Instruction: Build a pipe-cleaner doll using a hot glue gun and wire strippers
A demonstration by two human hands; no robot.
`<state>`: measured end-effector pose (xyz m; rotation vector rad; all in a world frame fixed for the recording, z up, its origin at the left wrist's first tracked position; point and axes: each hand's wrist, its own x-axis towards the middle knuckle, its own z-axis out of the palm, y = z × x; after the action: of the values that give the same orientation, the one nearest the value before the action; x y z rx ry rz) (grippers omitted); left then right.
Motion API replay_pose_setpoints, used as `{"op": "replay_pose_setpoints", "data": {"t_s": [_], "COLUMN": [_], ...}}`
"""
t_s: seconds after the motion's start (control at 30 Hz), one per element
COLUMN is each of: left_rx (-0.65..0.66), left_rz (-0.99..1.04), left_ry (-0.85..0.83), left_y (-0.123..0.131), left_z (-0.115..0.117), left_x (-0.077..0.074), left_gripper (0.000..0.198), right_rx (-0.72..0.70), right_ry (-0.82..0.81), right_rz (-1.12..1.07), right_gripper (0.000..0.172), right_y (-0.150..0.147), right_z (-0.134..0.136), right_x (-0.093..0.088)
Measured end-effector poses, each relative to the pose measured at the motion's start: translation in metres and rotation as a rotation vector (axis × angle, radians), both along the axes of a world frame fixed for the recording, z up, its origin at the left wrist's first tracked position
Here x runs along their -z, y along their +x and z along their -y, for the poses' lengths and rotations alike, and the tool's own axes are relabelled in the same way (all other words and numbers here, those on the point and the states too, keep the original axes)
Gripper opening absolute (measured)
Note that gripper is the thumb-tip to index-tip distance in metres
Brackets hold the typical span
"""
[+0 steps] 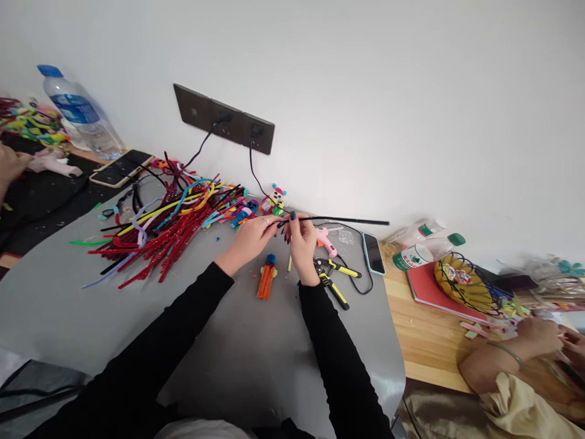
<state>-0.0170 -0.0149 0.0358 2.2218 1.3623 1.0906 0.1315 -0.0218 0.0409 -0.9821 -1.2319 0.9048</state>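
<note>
A long black pipe cleaner (347,220) is held level above the grey mat (219,341), its free end pointing right toward the wall. My left hand (250,239) pinches its left end with closed fingers. My right hand (302,244), nails painted dark, is closed round the same stem just to the right. Below my hands lies a small orange and blue pipe-cleaner figure (267,278). A heap of red, yellow, blue and black pipe cleaners (173,225) spreads to the left of my left hand.
Yellow-handled pliers (333,277), a pink glue gun (325,240) and a phone (373,253) lie right of my hands. A water bottle (80,113) and another phone (121,167) stand far left. Another person's hands (543,338) work at the wooden table, right.
</note>
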Motion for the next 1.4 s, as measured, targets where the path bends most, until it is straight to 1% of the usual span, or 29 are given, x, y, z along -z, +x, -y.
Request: {"op": "replay_pose_setpoints", "data": {"t_s": [0.07,0.1,0.17,0.23,0.3,0.37,0.43,0.53,0.57,0.7,0.8,0.93,1.03,1.13,1.2,1.27,1.33,1.4], "left_rx": [0.022,0.039,0.092,0.144,0.189,0.217,0.219,0.237,0.237,0.261,0.291,0.289,0.287,0.296,0.281,0.258,0.248,0.23], "left_rz": [-0.027,-0.046,-0.075,-0.085,-0.08,-0.066,-0.024,0.01,0.009,-0.009,-0.005,0.049,0.081,0.068,0.051,0.061,0.097,0.128], "left_ry": [-0.027,-0.06,-0.106,-0.122,-0.117,-0.103,-0.07,-0.005,0.004,0.034,0.068,0.2,0.267,0.317,0.352,0.39,0.414,0.437], "left_y": [0.005,0.006,0.006,0.006,0.007,0.008,0.01,0.01,0.01,0.006,0.006,0.009,0.009,0.009,0.008,0.009,0.01,0.011], "left_z": [-0.022,-0.032,-0.047,-0.059,-0.065,-0.066,-0.065,-0.061,-0.06,-0.056,-0.054,-0.053,-0.052,-0.051,-0.051,-0.051,-0.052,-0.052], "left_x": [0.003,0.006,0.013,0.021,0.03,0.038,0.045,0.049,0.05,0.046,0.044,0.046,0.047,0.045,0.044,0.044,0.044,0.045], "left_gripper": [0.037,0.038,0.038,0.038,0.039,0.041,0.04,0.037,0.038,0.037,0.032,0.025,0.022,0.019,0.019,0.018,0.017,0.016], "right_rx": [0.147,0.225,0.336,0.394,0.418,0.381,0.282,0.146,0.129,0.155,0.2,0.253,0.283,0.306,0.295,0.253,0.193,0.135], "right_ry": [-0.039,-0.068,-0.121,-0.134,-0.136,-0.14,-0.145,-0.171,-0.184,-0.174,-0.138,-0.078,-0.048,-0.008,0.006,0.01,0.014,0.067], "right_rz": [-0.073,-0.126,-0.225,-0.257,-0.266,-0.251,-0.178,-0.018,0.006,0.051,0.136,0.278,0.322,0.352,0.38,0.387,0.346,0.293], "right_gripper": [0.05,0.053,0.056,0.056,0.054,0.048,0.039,0.03,0.028,0.026,0.021,0.015,0.014,0.013,0.013,0.015,0.019,0.021], "right_y": [0.008,0.013,0.025,0.034,0.038,0.036,0.03,0.02,0.018,0.016,0.016,0.014,0.013,0.012,0.013,0.015,0.018,0.022], "right_z": [-0.014,-0.02,-0.029,-0.035,-0.037,-0.037,-0.034,-0.03,-0.03,-0.027,-0.022,-0.014,-0.012,-0.011,-0.011,-0.009,-0.006,-0.005], "right_x": [0.004,0.008,0.019,0.03,0.036,0.039,0.039,0.041,0.042,0.045,0.044,0.04,0.038,0.038,0.036,0.031,0.025,0.017]}}
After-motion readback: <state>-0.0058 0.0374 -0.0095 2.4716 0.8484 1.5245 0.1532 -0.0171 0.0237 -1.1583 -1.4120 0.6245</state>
